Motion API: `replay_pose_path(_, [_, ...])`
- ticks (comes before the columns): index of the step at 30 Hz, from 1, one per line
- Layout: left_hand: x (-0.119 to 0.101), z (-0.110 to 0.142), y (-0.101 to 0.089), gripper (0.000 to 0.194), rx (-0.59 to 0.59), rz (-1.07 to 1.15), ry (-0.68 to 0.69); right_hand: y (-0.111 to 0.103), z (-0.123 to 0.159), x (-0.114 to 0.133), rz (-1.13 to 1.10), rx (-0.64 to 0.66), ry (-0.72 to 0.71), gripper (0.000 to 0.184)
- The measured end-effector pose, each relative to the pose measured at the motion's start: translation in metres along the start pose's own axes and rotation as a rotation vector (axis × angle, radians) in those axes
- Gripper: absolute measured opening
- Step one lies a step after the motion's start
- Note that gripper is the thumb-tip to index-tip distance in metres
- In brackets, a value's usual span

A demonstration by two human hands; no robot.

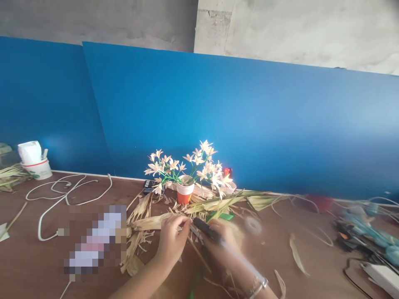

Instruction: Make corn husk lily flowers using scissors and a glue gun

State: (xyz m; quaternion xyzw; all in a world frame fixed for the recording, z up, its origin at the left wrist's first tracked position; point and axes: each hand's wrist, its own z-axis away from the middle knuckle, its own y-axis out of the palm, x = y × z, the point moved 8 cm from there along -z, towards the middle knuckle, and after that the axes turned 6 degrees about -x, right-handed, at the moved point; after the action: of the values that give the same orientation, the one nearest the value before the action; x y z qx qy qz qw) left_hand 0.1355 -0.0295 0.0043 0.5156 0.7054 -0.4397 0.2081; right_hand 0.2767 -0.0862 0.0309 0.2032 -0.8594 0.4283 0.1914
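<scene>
At the near edge, a shiny bracelet (261, 285) circles the right wrist, and a white box-like thing (382, 277) lies far to the right. The right hand (222, 234), blurred, is wrapped around a dark tool (208, 230), which lies between the two hands, its tip at the left hand's fingertips. A grey blade-like piece (195, 233) sits just below that tip. The left hand (174, 234) has thumb and forefinger pressed together; whether they pinch a small piece cannot be told.

Left of the left hand, dried husks (149, 223) spread over the brown table (28, 261), with a pixelated patch (93, 241) beyond them to the left. Right of the right hand are a blurred pale ring (253, 225) and, well apart, a teal bundle (370, 230).

Farther off, straight beyond the hands, pale flowers (204, 160) on green stems stand in an orange-and-white cup (184, 194). A dark keypad device (149, 187) lies just left of it. At far left, past a white cable (62, 200), a white tub (37, 169) bears a red band and a green mark, too small to read. A blue panel (218, 104) closes the far side.
</scene>
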Motion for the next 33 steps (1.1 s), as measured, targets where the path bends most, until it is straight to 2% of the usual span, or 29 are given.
replay_pose_path(11, [0.0, 0.0, 0.001, 0.021, -0.005, -0.03, 0.011, 0.003, 0.001, -0.004, -0.001, 0.023, 0.017, 0.018])
replay_pose_path(19, [0.0, 0.0, 0.0, 0.022, -0.007, -0.029, 0.026, 0.005, 0.002, -0.005, 0.009, 0.061, 0.037, 0.023])
replay_pose_path(26, [-0.002, 0.0, 0.001, 0.021, 0.003, -0.014, 0.042, 0.0, 0.0, -0.004, 0.013, 0.027, 0.05, 0.025])
replay_pose_path(30, [-0.002, -0.001, 0.003, 0.022, 0.028, -0.01, 0.052, 0.005, 0.001, -0.016, -0.051, 0.056, 0.094, 0.025])
replay_pose_path(33, [-0.004, -0.001, 0.002, 0.021, 0.042, -0.025, 0.086, 0.013, 0.004, -0.034, -0.204, 0.119, 0.172, 0.018])
